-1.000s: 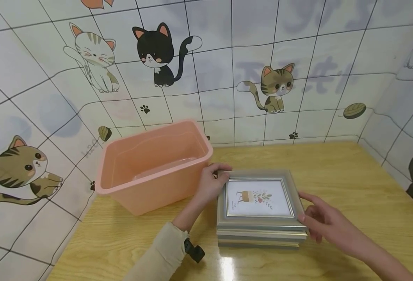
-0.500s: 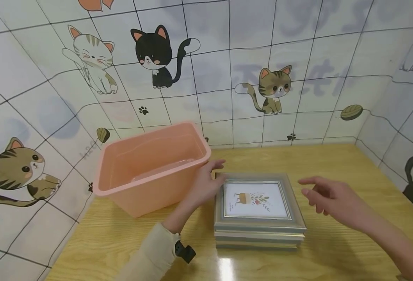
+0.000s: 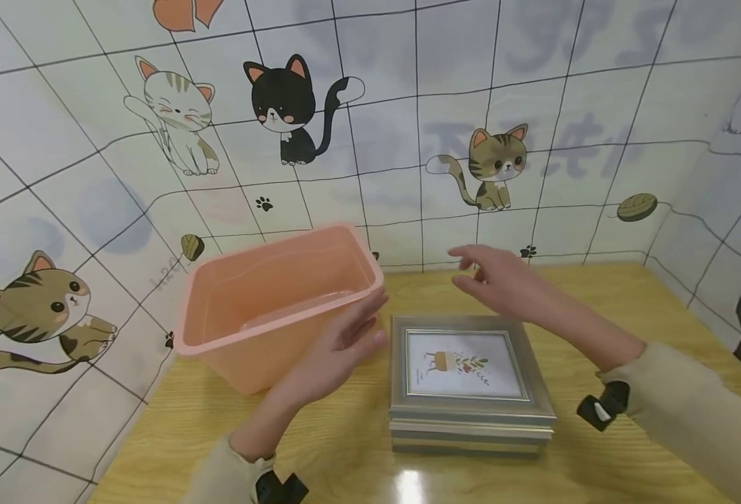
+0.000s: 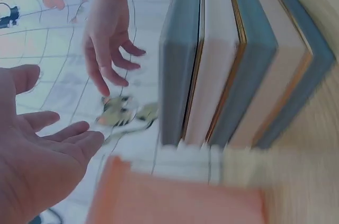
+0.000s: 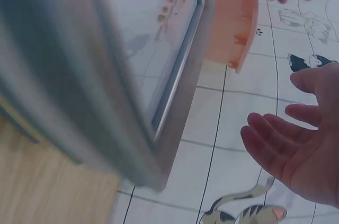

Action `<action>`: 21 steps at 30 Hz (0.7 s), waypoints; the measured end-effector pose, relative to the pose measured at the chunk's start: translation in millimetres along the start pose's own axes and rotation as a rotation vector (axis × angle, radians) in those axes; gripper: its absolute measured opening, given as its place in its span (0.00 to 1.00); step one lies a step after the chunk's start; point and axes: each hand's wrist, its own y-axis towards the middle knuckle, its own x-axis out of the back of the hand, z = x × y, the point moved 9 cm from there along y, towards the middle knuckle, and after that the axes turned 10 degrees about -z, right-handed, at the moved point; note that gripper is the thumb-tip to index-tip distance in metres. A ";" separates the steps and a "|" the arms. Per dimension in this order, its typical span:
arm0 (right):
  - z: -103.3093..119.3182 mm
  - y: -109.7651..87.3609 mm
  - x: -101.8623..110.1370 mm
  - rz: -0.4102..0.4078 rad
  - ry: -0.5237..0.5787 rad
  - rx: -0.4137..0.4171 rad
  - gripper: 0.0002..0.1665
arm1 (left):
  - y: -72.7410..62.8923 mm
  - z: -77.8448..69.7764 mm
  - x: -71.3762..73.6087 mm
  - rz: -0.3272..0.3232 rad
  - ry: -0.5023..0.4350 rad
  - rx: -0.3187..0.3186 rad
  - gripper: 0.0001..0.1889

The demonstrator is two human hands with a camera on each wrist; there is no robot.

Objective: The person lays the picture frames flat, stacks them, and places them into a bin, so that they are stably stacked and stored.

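A stack of picture frames point(image 3: 471, 406) lies on the table, silver-grey borders squared up, the top one showing a plant drawing. Left of it stands a pink plastic bin point(image 3: 269, 350), its visible inside bare. My left hand point(image 3: 326, 357) hovers in front of the bin's right side, fingers extended and holding nothing. Beyond the stack's back edge, my right hand point(image 3: 496, 280) is raised with loosely bent fingers, also holding nothing. From the side, the left wrist view shows the stacked frames point(image 4: 233, 65) in alternating blue-grey and pale layers.
The wooden table point(image 3: 616, 336) meets a tile-patterned wall point(image 3: 389, 175) printed with cartoon cats at the back and sides. Both wrists wear small black camera mounts point(image 3: 604, 406).
Both hands have let go of the frame stack. The right hand lifted off its right side and moved back and left; the left hand drew away leftward. Stack and bin stayed put.
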 end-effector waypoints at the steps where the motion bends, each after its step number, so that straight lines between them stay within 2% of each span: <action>1: 4.8 8.1 -6.2 0.013 0.005 0.020 0.32 | -4.8 -3.0 7.7 -0.007 -0.028 -0.004 0.34; 4: 18.0 30.4 -24.3 0.054 0.024 0.049 0.37 | -17.5 -12.2 36.6 -0.085 0.044 -0.066 0.33; 7: 31.7 50.2 -41.0 0.086 0.052 0.081 0.40 | -29.1 -15.6 68.4 -0.183 0.203 -0.101 0.33; 10: 46.5 63.0 -58.3 0.119 0.028 0.129 0.42 | -40.4 -11.0 97.6 -0.249 0.387 -0.077 0.34; 13: 59.7 68.1 -75.4 0.157 -0.031 0.186 0.44 | -50.3 -3.6 123.0 -0.278 0.508 -0.030 0.36; 16: 68.5 71.1 -88.5 0.166 -0.058 0.228 0.44 | -57.8 3.0 146.9 -0.306 0.533 0.013 0.36; 21: 75.2 76.5 -104.5 0.182 -0.042 0.248 0.41 | -67.9 13.6 182.6 -0.394 0.558 0.039 0.35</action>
